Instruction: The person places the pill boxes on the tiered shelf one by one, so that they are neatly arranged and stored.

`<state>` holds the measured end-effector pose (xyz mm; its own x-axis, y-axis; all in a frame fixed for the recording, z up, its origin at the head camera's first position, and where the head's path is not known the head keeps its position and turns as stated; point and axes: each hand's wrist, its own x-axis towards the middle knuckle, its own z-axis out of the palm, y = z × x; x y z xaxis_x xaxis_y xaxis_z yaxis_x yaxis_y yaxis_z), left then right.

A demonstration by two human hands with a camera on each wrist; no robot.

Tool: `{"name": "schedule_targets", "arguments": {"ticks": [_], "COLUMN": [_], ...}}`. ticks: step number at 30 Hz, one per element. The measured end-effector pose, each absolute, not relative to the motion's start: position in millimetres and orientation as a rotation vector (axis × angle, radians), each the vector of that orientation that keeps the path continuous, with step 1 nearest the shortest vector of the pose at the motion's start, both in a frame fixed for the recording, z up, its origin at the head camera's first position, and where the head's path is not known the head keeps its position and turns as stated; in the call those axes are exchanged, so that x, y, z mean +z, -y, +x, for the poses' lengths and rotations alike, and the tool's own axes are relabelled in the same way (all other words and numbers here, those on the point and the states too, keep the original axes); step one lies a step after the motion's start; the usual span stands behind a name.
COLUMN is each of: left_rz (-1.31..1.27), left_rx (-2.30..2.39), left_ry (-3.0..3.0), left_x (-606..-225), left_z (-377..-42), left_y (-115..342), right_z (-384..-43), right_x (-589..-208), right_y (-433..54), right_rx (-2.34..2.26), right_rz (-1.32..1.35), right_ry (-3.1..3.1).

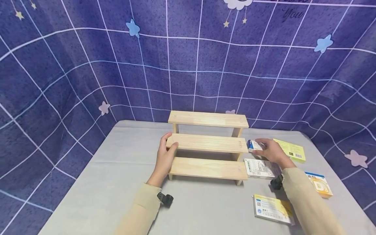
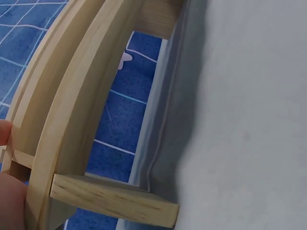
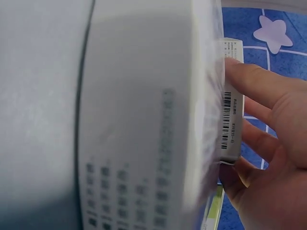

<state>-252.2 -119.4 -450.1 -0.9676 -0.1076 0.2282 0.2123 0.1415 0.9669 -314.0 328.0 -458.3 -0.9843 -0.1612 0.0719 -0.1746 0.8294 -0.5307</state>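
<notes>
A three-step wooden display stand (image 1: 207, 143) sits on the grey cloth, its steps rising toward the back. My left hand (image 1: 165, 157) grips the left end of its middle step; in the left wrist view only fingertip parts show at the left edge, beside the wood (image 2: 72, 120). Right of the stand, my right hand (image 1: 274, 151) pinches a small blue-and-white medicine box (image 1: 253, 146) between thumb and fingers. The right wrist view shows that box's barcode side (image 3: 232, 110). Just in front of it lies a white printed box (image 1: 259, 168), which looms large and blurred in that view.
Behind my right hand lies a yellow-green box (image 1: 293, 150). An orange-and-white box marked D3 (image 1: 321, 186) stands right of my right forearm. A yellow-and-white box (image 1: 271, 209) lies nearer the front. A purple-blue grid-patterned curtain (image 1: 188, 65) hangs behind the table (image 1: 111, 182).
</notes>
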Motion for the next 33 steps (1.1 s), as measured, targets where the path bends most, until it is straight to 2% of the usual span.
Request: {"name": "schedule_targets", "arguments": {"ticks": [15, 33], "left_rz": [-0.099, -0.118], "left_rx": [-1.901, -1.839], "left_ry": [2.182, 2.208], "left_x": [-452.7, -452.7], "left_z": [-253.2, -251.6], "left_y": [119.8, 121.1], "right_z": [-295.1, -262.4], "right_x": [-439.3, -388.9], "right_y": [-330.9, -324.3], "right_rx": [0.95, 0.846], "right_rz": [0.32, 0.517], "right_ry": [2.875, 2.655]}}
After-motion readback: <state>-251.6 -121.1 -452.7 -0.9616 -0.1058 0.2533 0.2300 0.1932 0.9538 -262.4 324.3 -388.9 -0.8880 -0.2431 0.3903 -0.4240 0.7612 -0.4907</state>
